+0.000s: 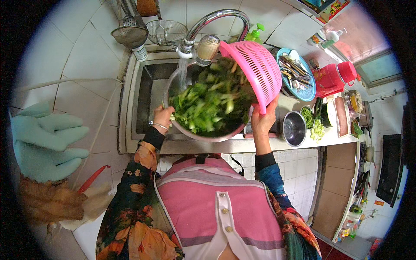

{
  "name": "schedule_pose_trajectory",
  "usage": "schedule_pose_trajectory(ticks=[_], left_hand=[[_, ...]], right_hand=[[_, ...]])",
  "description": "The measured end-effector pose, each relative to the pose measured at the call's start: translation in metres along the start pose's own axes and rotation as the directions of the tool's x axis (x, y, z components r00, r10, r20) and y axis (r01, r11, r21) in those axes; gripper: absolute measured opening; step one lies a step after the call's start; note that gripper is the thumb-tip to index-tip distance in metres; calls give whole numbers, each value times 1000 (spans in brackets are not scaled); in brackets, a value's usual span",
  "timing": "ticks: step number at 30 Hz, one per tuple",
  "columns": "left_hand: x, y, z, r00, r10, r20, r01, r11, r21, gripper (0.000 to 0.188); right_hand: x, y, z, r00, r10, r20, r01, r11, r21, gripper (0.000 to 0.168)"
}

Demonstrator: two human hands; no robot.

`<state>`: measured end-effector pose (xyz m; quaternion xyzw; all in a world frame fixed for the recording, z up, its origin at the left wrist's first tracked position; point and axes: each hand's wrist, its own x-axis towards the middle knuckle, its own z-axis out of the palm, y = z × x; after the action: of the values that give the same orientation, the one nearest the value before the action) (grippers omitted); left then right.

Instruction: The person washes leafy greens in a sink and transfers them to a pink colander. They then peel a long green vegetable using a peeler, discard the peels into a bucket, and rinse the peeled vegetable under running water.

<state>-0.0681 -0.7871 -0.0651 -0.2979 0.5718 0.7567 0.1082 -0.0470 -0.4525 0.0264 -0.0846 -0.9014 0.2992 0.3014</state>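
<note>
Tilted steeply over a large metal basin (pixel 217 139) is a pink plastic colander (pixel 265 70). My right hand (pixel 262 123) grips the colander's lower rim. Leafy greens (pixel 208 102), blurred by motion, spread from the colander's mouth into the basin. At the basin's left rim, my left hand (pixel 163 117) is closed on the edge, with a few pale stalk bits by its fingers. A stream of water (pixel 183 73) runs from the tap (pixel 187 48) into the basin's far left side. The basin sits over the stainless steel sink (pixel 146 97).
Right of the sink are a steel bowl (pixel 294 128), a blue basket (pixel 311 92) of cutlery and a red thermos (pixel 334 76). Chopped greens (pixel 317 131) lie beyond the bowl. Strainers (pixel 130 35) hang on the back wall; rubber gloves (pixel 48 139) hang at left.
</note>
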Motion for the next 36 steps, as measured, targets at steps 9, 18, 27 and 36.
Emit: schedule_pose_trajectory(ticks=[9,18,27,36], left_hand=[[16,-23,-9,1000,14,-20,-14,1000,10,18],[9,-7,-12,968,-247,42,232,947,223,19],[16,-25,-12,975,-223,-11,224,973,59,19],[23,-34,-29,987,-153,46,157,982,-107,17]], right_hand=[[18,0,-17,936,319,147,-341,726,597,41],[11,40,-44,956,245,159,-291,855,429,29],[20,-6,-72,847,467,254,-517,612,598,37],[23,24,-92,825,508,247,-539,577,614,36]])
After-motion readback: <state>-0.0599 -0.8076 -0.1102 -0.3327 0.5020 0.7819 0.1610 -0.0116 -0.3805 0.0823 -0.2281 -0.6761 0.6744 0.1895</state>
